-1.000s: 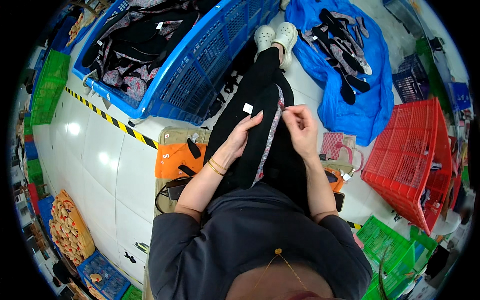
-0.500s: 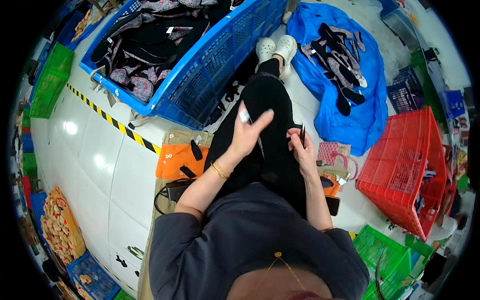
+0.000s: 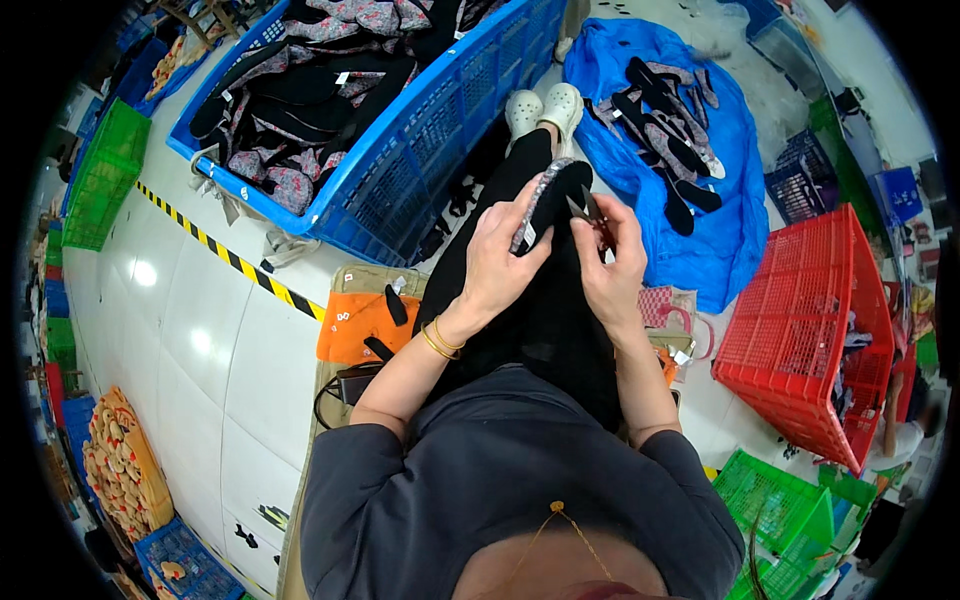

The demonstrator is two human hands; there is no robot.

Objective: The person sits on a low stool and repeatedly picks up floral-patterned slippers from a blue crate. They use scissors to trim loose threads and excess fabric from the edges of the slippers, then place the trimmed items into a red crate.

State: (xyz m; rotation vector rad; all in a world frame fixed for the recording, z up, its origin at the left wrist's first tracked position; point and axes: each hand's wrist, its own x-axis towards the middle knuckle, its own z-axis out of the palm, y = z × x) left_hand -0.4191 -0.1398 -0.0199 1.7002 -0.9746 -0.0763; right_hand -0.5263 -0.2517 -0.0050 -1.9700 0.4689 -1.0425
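Observation:
My left hand is closed on a long, narrow sewn fabric piece, with a grey-pink patterned edge, a black face and a small white label by my thumb. Its outline partly blends into my black trousers. Just to the right, my right hand grips small thread snips. Their pointed blades are apart and tilt up toward the fabric piece; whether they touch it I cannot tell. Similar black and patterned pieces lie loose on a blue plastic sheet beyond my right hand.
A big blue crate full of similar pieces stands ahead on the left. An orange cloth with dark scraps lies beside my left forearm. On the right are a red crate and a green crate. Yellow-black tape crosses the floor.
Both hands have moved forward and closer together. The fabric piece now stands up visibly from my left hand, and the snips have swung toward it with their blades showing apart.

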